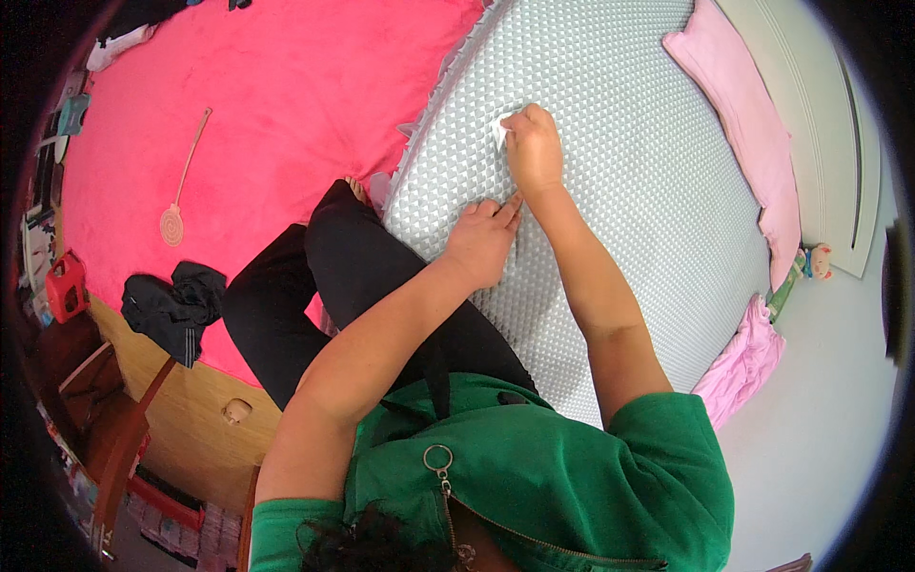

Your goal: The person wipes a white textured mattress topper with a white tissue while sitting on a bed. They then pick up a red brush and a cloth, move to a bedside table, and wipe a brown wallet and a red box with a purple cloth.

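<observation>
A small white cloth is pinched in the closed right hand against the grey mattress; the left hand is pressed flat, open, empty.

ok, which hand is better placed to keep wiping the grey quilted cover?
Right. The right hand already pinches the white cloth on the grey quilted cover; the left hand lies flat, empty, bracing it.

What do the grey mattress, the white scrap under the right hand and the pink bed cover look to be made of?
Grey mattress: quilted fabric with a slight sheen, going by its regular raised diamond pattern. White scrap, pinched by the right hand: probably tissue or thin cloth, crumpled; too small to settle. Pink bed cover: soft, matte, plush-looking textile with faint creases.
</observation>
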`<control>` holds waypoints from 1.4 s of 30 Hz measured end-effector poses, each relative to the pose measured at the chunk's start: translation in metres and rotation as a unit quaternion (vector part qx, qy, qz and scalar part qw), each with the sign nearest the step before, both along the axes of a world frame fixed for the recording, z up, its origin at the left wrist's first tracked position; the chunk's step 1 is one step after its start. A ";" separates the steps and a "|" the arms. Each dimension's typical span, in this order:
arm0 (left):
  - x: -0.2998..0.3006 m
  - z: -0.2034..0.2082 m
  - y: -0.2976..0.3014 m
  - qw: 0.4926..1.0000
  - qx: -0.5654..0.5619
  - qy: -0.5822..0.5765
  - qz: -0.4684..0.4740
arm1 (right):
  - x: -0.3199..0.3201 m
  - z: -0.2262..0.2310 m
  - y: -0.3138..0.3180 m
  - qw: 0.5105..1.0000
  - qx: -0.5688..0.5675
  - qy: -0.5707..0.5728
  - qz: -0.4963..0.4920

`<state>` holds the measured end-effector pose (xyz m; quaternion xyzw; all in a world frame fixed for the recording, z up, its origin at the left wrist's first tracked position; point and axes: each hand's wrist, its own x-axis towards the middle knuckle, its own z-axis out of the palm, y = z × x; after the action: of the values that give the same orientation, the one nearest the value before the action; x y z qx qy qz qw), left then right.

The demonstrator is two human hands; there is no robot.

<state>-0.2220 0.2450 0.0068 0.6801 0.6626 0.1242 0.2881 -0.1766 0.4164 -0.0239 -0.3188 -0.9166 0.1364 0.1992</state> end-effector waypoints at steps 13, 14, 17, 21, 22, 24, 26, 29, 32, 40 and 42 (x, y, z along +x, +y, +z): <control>0.000 -0.002 0.002 1.000 -0.005 0.017 -0.014 | -0.002 0.003 0.001 0.999 -0.031 0.015 0.023; -0.002 -0.001 0.002 1.000 -0.010 0.023 -0.016 | -0.010 0.005 0.003 0.999 -0.033 0.035 0.021; -0.003 0.001 0.002 0.999 -0.022 0.033 -0.017 | 0.017 -0.002 -0.003 0.999 -0.013 -0.015 0.046; -0.001 -0.006 0.001 1.000 -0.017 0.015 -0.007 | 0.029 0.006 -0.008 0.996 0.012 -0.015 0.083; -0.001 -0.007 0.001 1.000 -0.014 0.010 -0.005 | 0.024 0.005 -0.007 0.996 0.026 -0.004 0.081; 0.001 -0.003 0.002 1.000 -0.014 0.019 -0.010 | 0.000 0.009 0.003 0.998 0.035 0.016 0.050; 0.000 -0.001 0.000 0.999 -0.010 0.030 -0.016 | -0.023 0.008 0.012 0.999 0.019 0.036 0.014; -0.002 -0.005 -0.002 0.999 -0.002 0.033 -0.020 | -0.011 0.008 0.003 0.999 0.027 0.006 0.022; 0.000 -0.010 -0.002 1.000 -0.003 0.014 -0.004 | 0.023 0.012 -0.011 0.998 0.011 -0.014 0.055; 0.002 -0.009 -0.003 0.999 0.031 0.020 -0.009 | -0.018 0.001 0.013 0.999 0.037 0.028 0.008; 0.000 -0.009 -0.005 1.000 0.019 0.022 -0.003 | -0.004 0.005 0.002 0.999 0.036 -0.012 0.028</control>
<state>-0.2220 0.2405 -0.0025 0.6904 0.6640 0.1209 0.2606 -0.1805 0.4185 -0.0186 -0.2871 -0.9319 0.1054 0.1953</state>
